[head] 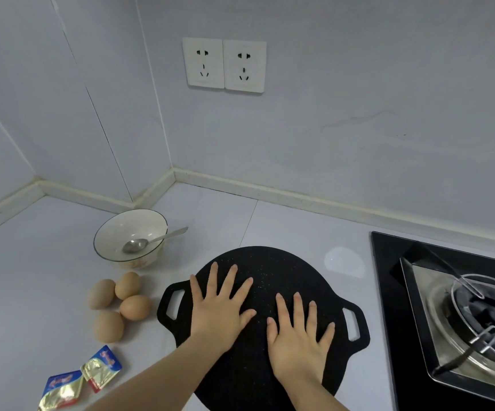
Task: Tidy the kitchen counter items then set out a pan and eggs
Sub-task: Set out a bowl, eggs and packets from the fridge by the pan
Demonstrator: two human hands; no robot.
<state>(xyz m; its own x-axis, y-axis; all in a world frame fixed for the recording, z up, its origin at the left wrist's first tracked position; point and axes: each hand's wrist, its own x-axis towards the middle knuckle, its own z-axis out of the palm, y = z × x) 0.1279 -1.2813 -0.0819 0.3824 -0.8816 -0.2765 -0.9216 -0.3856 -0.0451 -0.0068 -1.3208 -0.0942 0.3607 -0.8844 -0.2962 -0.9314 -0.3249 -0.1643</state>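
Observation:
A flat round black pan (273, 268) with two side handles lies on the pale counter in front of me. My left hand (219, 307) and my right hand (298, 336) both rest palm down on the pan, fingers spread, holding nothing. Several brown eggs (135, 307) lie in a cluster on the counter just left of the pan. Behind the eggs stands a white bowl (112, 232) with a metal spoon (151, 241) resting in it.
Two opened foil butter packets (100, 369) lie at the near left. A gas stove (462, 315) with a metal pot stand sits at the right, close to the pan's right handle. Two wall sockets (224, 65) hang above the counter's back edge.

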